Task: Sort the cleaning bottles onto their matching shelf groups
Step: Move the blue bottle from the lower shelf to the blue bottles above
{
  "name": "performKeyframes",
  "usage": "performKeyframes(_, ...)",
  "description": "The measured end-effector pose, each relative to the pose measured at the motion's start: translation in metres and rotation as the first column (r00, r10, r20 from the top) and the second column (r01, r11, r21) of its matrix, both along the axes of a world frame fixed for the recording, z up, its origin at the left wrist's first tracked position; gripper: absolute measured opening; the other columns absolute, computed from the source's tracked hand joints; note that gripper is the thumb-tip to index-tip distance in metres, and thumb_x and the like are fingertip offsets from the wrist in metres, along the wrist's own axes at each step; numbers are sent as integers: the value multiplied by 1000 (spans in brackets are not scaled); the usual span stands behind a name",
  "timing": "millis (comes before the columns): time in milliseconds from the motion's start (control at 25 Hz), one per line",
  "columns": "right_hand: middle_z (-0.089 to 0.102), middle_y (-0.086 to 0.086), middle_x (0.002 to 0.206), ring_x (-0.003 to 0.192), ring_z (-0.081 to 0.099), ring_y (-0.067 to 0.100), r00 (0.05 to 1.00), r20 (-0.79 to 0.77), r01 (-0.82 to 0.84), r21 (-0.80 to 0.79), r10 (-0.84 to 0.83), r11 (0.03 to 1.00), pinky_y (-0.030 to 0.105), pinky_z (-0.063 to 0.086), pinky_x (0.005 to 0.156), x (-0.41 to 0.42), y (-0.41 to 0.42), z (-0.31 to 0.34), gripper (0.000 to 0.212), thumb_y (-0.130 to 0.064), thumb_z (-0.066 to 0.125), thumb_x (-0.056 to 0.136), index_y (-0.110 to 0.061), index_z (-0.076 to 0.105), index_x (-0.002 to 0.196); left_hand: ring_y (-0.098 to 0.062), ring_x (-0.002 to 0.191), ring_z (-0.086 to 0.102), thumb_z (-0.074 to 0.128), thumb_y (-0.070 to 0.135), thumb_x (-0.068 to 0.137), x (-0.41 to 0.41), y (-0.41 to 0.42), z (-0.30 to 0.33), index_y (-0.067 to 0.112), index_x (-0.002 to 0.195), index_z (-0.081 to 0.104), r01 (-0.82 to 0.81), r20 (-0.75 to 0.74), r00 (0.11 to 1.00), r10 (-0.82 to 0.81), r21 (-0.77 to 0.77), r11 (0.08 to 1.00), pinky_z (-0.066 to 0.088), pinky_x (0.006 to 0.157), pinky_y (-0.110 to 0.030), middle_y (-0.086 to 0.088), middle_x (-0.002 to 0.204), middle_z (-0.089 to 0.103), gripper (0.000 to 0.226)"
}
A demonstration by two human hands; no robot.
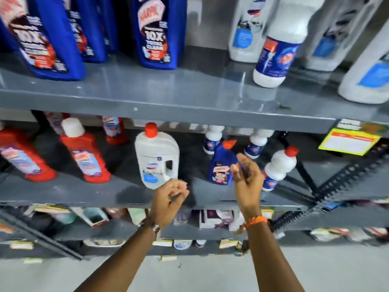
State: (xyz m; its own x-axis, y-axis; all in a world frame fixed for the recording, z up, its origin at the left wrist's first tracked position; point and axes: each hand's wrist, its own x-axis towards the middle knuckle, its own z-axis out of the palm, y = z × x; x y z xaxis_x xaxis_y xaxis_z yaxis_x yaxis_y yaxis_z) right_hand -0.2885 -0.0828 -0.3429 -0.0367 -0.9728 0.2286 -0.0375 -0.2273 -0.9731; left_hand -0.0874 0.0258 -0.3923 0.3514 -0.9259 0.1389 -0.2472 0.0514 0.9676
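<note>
On the middle shelf (84,192) a big white jug with a red cap (156,157) stands in front of my left hand (168,199), whose fingers are loosely curled and hold nothing. My right hand (246,178) is open just in front of a small blue bottle with a red cap (221,165), not gripping it. A small white red-capped bottle (277,167) leans to its right. Red bottles (84,157) stand at the left. The upper shelf (168,95) carries tall blue bottles (155,32) at the left, white jugs (246,30) and one small white bottle (277,53) at the right.
More small white bottles (214,140) stand at the back of the middle shelf. A yellow price tag (349,142) hangs off the upper shelf edge on the right. A slotted black upright (336,186) slants at the right. Lower shelves hold boxes (214,218). Pale floor lies below.
</note>
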Motion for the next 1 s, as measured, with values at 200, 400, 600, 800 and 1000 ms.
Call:
performKeyframes(200, 58, 10, 141, 133, 55, 23, 980, -126, -145, 66, 152, 987, 23, 47, 110, -30, -67, -13, 51, 4, 68, 90, -1, 52, 139, -15, 122, 53, 80, -15, 70, -47, -87, -14, 5, 144, 39, 170, -89, 983, -158, 139, 976, 46, 97, -10, -9, 137, 53, 87)
performKeyframes(400, 64, 17, 136, 121, 62, 24, 878, -328, -337, 95, 350, 937, 27, 52, 100, -36, -93, -39, 52, -2, 73, 89, 3, 53, 136, -23, 103, 70, 89, 9, 69, -56, -141, -28, 15, 119, 55, 119, 142, 978, -153, 228, 966, 57, 96, -43, -5, 113, 73, 61)
performKeyframes(600, 69, 27, 125, 116, 68, 38, 891, -231, -364, 148, 390, 920, 56, 54, 103, -35, -93, -51, 40, 5, 70, 89, -7, 56, 124, -24, 102, 71, 89, 0, 67, -51, -147, -39, 9, 122, 59, 111, 53, 991, -123, 195, 975, 57, 99, -48, -4, 108, 73, 63)
performKeyframes(800, 71, 19, 125, 116, 71, 28, 873, -231, -397, 177, 430, 901, 51, 56, 103, -40, -61, -37, 47, 2, 71, 89, 2, 56, 133, -25, 103, 74, 90, 0, 64, -51, -105, -25, 8, 120, 63, 104, 26, 994, -109, 144, 984, 60, 95, -46, -10, 110, 76, 63)
performKeyframes(1000, 73, 6, 120, 112, 72, 12, 871, -150, -461, 81, 468, 884, 31, 58, 98, -43, 3, 19, 46, 3, 73, 87, -5, 59, 130, -20, 101, 75, 94, 7, 60, -46, -44, 27, 21, 108, 68, 92, 13, 996, -93, 80, 993, 60, 94, -48, -6, 107, 79, 56)
